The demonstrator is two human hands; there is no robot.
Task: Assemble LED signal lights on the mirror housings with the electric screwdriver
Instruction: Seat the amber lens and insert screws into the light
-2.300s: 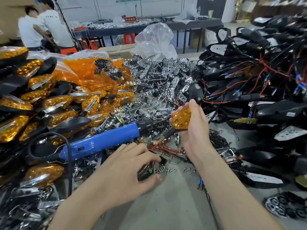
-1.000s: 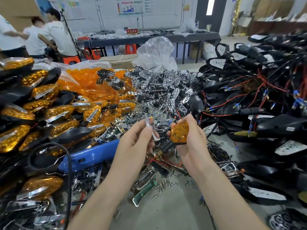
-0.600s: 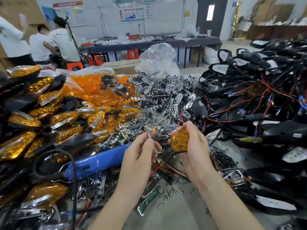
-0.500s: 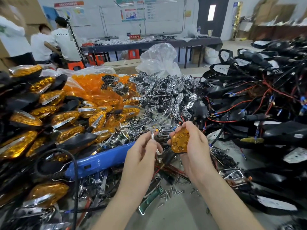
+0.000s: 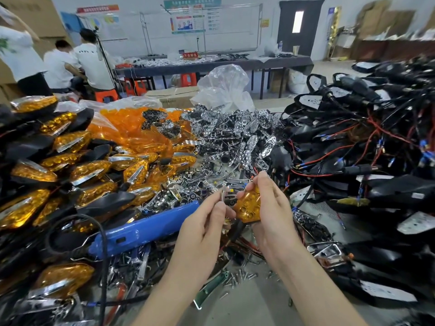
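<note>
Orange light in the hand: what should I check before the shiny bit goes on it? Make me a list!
1. Right hand grips the amber faceted plastic signal light: ok.
2. Left hand pinches the small chrome metal strip: ok.
3. Strip seated on the light: not ok, they sit side by side.
4. Strip turned the right way: cannot tell, too small.
5. Someone holds the blue electric screwdriver: not ok, it lies on the grey table.
6. The loose silver screws are nearby: ok, scattered below the hands.
</note>
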